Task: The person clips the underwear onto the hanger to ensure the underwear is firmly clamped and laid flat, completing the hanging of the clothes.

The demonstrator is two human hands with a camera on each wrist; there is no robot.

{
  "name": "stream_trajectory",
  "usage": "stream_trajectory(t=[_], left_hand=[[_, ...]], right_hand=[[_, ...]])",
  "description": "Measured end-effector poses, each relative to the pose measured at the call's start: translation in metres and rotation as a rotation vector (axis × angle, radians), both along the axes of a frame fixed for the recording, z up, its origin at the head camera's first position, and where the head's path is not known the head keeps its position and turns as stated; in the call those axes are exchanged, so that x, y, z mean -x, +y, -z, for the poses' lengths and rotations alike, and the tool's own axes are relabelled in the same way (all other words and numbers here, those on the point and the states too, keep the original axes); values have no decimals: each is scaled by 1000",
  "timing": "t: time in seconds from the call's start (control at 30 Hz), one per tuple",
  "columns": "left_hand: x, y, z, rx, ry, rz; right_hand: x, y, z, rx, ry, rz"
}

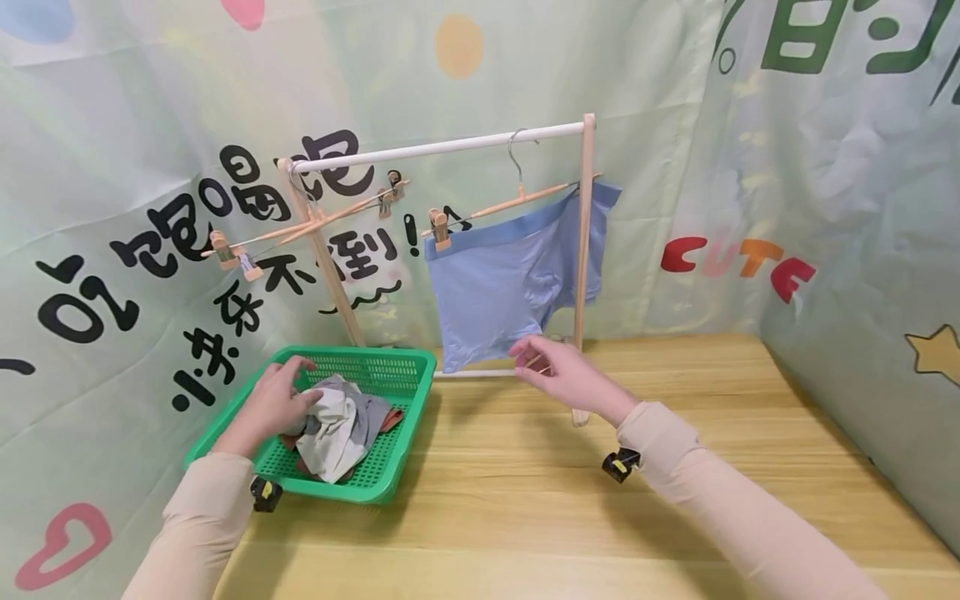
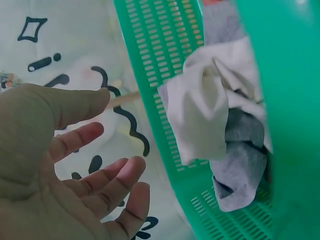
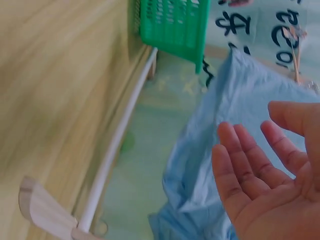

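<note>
A pair of light blue shorts (image 1: 487, 287) hangs by its waistband from a clip hanger (image 1: 521, 195) on the rack's right side. Near the lower hem is my right hand (image 1: 564, 377), its fingers loosely bent and holding nothing. In the right wrist view, the thumb and fingers stand apart in front of the blue fabric. My left hand (image 1: 273, 407) is over the left side of a green basket (image 1: 405, 446), holding nothing. Inside lie crumpled clothes: a white piece (image 1: 336, 437), a grey piece (image 1: 371, 417) and a reddish-brown one (image 1: 391, 420). The left wrist view shows those fingers spread beside the basket.
A small rack with a white top bar (image 1: 450, 148) and wooden posts (image 1: 586, 275) stands on the wooden table (image 1: 495, 508). Bare clip hangers (image 1: 318, 220) hang at its left end, above the basket. Printed cloth walls (image 1: 660, 208) enclose the back and sides.
</note>
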State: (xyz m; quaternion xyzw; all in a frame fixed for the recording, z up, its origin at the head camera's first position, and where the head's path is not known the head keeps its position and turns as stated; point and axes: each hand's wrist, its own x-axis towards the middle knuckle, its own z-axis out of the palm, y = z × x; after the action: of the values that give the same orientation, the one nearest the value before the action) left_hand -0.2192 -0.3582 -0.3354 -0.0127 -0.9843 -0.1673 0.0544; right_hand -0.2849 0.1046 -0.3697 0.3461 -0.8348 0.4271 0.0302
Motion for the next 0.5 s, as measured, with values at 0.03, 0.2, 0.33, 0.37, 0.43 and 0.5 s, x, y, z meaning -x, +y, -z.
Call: stream_trajectory(t=[0.03, 0.2, 0.33, 0.37, 0.43, 0.5], left_hand=[[3, -1, 0, 15, -4, -2], [19, -7, 0, 86, -75, -1], [31, -9, 2, 137, -170, 9], [33, -8, 3, 146, -192, 9], [38, -6, 5, 162, -238, 7], [42, -4, 8, 179, -282, 9]], right_hand=[[-2, -3, 1, -13, -7, -21], [-12, -18, 11, -81, -32, -145], [-17, -27, 18, -143, -7, -198], [-17, -28, 19, -157, 2, -202], [-19, -31, 20, -184, 7, -210], [-19, -33, 21, -207, 4, -218]])
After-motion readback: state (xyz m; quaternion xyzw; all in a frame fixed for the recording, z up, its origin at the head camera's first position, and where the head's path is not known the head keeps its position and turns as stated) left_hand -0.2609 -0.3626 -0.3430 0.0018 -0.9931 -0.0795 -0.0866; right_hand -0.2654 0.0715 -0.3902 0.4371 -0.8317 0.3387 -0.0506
